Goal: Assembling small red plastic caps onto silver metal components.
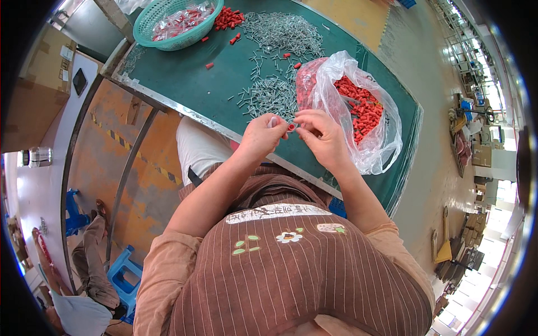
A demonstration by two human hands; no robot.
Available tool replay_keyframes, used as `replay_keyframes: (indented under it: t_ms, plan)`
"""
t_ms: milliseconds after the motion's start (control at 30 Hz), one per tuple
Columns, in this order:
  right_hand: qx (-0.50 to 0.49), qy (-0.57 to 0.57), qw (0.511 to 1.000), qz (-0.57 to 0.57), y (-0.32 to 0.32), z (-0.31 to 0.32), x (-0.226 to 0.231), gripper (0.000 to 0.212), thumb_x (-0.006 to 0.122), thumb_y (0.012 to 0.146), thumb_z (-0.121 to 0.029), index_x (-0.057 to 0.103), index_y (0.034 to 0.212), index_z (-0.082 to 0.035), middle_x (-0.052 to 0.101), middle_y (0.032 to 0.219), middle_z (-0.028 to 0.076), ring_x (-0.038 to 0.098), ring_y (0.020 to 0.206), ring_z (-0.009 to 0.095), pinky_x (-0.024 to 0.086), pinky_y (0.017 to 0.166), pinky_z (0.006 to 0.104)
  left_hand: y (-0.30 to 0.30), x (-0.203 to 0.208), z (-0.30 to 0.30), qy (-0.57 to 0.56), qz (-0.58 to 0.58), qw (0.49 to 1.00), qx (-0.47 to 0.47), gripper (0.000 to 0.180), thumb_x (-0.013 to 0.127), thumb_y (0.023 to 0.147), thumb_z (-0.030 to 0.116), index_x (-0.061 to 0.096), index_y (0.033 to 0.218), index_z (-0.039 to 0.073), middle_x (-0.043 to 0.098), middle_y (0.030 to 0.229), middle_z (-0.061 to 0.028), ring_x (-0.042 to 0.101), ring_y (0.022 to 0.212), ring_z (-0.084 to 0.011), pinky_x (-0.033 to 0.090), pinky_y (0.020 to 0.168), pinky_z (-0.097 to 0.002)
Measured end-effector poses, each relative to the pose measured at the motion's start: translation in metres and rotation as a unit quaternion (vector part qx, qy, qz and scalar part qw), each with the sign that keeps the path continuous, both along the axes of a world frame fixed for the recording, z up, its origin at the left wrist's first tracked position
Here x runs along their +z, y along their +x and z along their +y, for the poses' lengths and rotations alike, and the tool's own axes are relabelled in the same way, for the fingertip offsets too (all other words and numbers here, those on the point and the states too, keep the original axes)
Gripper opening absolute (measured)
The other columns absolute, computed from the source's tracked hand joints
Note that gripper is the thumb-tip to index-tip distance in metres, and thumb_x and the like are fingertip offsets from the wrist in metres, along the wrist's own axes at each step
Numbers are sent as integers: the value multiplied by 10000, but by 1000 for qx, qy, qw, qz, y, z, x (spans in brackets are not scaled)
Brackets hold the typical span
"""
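My left hand (pixel 261 136) is closed, pinching a small red plastic sleeve (pixel 291 127) whose round end faces up. Close on its right, my right hand (pixel 324 138) is closed too, thumb and fingertips together at the sleeve; what they grip is too small to make out. Just beyond my hands lies a pile of thin grey metal screws or pins (pixel 268 96). Beside my right hand stands an open clear plastic bag (pixel 322 89) full of red sleeves (pixel 361 106). Both hands are over the near edge of the green table (pixel 185 84).
A larger heap of metal pins (pixel 283 33) lies farther back, next to loose red sleeves (pixel 228 18). At the far left corner, a green basket (pixel 147 28) holds filled clear packets (pixel 182 23). Blue stools (pixel 124 277) and a seated person (pixel 84 269) are at lower left.
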State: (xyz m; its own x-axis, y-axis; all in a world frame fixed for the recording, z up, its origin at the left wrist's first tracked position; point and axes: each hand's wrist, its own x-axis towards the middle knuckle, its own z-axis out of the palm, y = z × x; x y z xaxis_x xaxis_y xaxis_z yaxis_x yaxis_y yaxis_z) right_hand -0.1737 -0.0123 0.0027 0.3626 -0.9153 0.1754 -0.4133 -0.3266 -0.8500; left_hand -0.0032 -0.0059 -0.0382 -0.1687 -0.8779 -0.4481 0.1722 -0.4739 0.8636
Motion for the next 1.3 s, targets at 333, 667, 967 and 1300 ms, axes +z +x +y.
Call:
replay_keyframes:
  t_ms: [333,667,967,1300]
  plan:
    - [98,-150,951,252,-4,-2,2,166,653,773,-85,650,937,-54,599,938,119,602,868,301,489,732,378,5,8,1,15,45,997,-59,134,629,859,175,594,890,49,527,671,9,377,476,-29,255,390,-204]
    - [34,167,985,-21,-12,-6,11,107,654,817,-46,632,915,-11,588,872,37,605,785,108,466,678,258,7,19,8,-103,-111,987,-51,131,655,851,157,656,873,27,563,701,33,470,644,-50,409,579,-230]
    - [-32,184,971,-151,-15,3,0,131,638,848,31,604,971,5,605,868,5,541,709,36,440,617,179,0,12,18,-157,-87,984,-3,104,658,850,136,648,891,41,551,711,41,452,648,-37,395,574,-217]
    - [-17,161,974,-160,-14,-6,5,156,620,849,47,598,997,2,609,880,-6,549,774,36,460,683,183,-3,21,12,-135,-23,990,13,82,664,862,97,658,937,65,583,754,59,465,682,-3,381,586,-173]
